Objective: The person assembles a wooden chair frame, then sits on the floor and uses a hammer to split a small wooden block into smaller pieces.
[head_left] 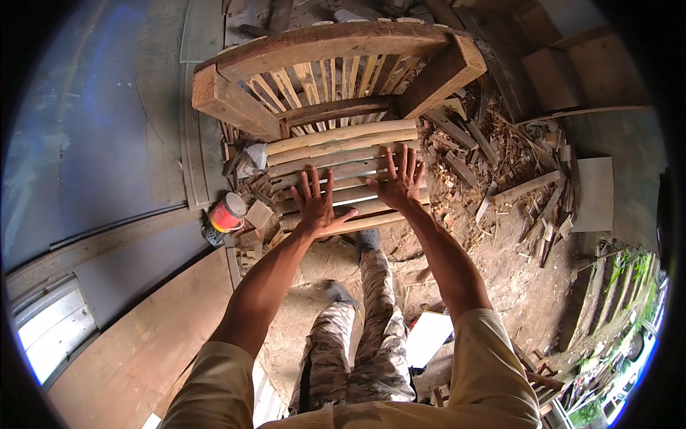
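Note:
My left hand (316, 207) is spread over the left part of a row of pale wooden slats (343, 134), its fingers stretched apart. To its right, my right hand (400, 187) is spread over the same slats, palm down, with nothing in it. Whether the palms press on the wood or hover just above it I cannot tell. Gaps show between the slats. Beyond them rises a thick timber frame (329, 48) with two heavy posts and thin upright bars between its rails.
Wood scraps (457, 157) and offcuts litter the dirt floor (493, 264) on the right. A red bucket (227, 211) stands at the left by a large board (153, 314). A white panel (427, 339) lies beside my legs. Long planks (614, 293) rest at the far right.

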The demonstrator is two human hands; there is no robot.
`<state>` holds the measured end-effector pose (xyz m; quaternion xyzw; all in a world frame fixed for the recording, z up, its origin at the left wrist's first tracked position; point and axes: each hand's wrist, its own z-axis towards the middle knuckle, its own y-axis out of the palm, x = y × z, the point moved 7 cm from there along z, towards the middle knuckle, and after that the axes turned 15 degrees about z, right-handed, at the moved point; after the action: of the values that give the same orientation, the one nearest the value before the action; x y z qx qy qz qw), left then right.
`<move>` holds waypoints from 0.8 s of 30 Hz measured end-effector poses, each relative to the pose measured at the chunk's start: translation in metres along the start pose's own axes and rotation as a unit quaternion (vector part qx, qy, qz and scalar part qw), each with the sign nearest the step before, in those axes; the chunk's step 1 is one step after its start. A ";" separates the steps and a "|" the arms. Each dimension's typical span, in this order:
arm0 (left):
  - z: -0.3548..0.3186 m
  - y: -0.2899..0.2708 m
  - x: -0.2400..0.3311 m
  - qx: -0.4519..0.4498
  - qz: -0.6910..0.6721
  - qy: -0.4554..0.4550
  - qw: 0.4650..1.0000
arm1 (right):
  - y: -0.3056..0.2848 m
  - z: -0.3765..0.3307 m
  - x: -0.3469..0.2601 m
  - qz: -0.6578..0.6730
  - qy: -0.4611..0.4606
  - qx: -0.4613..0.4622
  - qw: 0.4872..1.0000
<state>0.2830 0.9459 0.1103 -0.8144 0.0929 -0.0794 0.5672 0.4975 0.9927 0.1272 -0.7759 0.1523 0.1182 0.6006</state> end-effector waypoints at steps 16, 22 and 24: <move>0.007 -0.010 0.003 -0.044 0.017 -0.003 0.999 | -0.008 -0.003 0.001 0.084 0.013 -0.035 0.996; 0.003 -0.007 0.006 -0.025 0.065 -0.018 0.997 | 0.020 -0.049 0.014 0.096 0.031 0.139 0.985; 0.002 -0.007 0.001 -0.038 0.066 -0.033 0.997 | 0.032 -0.083 0.015 0.120 0.001 0.140 0.983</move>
<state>0.2842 0.9494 0.1161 -0.8298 0.1308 -0.0114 0.5424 0.4997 0.9032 0.1137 -0.6605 0.2598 0.1666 0.6845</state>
